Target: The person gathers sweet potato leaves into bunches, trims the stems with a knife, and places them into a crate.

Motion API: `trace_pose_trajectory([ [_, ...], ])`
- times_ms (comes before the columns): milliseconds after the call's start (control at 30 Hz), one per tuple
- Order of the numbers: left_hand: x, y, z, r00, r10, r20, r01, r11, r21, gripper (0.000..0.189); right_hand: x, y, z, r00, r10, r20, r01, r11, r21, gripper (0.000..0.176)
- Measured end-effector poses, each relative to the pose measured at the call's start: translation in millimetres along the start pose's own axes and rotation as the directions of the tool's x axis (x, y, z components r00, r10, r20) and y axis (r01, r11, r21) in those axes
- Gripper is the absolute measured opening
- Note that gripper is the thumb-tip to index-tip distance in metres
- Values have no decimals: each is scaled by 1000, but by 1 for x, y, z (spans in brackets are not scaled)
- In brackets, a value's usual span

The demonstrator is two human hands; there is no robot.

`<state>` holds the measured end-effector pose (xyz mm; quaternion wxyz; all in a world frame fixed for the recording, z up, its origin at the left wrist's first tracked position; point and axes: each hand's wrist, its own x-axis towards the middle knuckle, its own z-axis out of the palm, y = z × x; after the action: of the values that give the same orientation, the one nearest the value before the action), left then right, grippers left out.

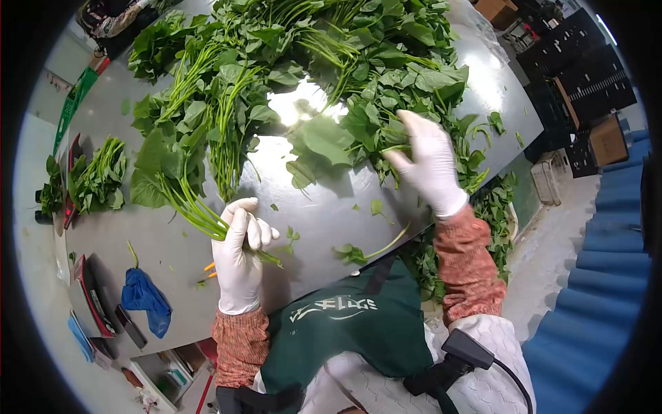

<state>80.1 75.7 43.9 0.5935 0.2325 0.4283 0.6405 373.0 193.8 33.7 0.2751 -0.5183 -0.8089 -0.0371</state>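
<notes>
My left hand [240, 252], in a white glove, is closed around a small bunch of leafy green stems [189, 203]. The stems slant up to the left, their leaves spreading above, and cut ends stick out below the palm. My right hand [431, 162], gloved too, is at the near edge of a big heap of leafy greens [386, 52]. Its thumb and fingers are apart; a thin stem shows by the thumb, and I see no firm grip on it. Between the hands, a broad leaf [327, 140] hangs over the shiny metal table [296, 207].
A separate bundle of greens [102, 176] lies at the left. Near it are a blue cloth or bag [146, 300] and a red-edged dark item [95, 297]. A loose sprig [355, 254] is close to my apron. More greens [493, 207] sit below the table's right edge. Dark crates [579, 65] stand beyond.
</notes>
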Motion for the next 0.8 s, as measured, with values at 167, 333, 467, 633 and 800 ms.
trace_pose_trajectory([
  [167,-8,6,-11,1000,-15,2,15,999,28,22,-4,18,66,971,25,238,-8,997,-75,53],
  [333,-1,2,-18,998,-54,-29,54,998,-17,21,7,17,-1,836,426,347,-501,332,799,29],
  [467,7,-6,-2,994,-106,3,106,994,-5,21,-10,55,-5,807,385,449,-581,373,724,29],
  [633,7,-5,4,984,-174,22,176,982,-70,23,-21,35,-4,880,371,296,-416,302,858,25],
  [800,7,-11,7,958,-286,-1,284,953,-103,21,-12,22,19,928,104,358,-132,-807,575,28],
])
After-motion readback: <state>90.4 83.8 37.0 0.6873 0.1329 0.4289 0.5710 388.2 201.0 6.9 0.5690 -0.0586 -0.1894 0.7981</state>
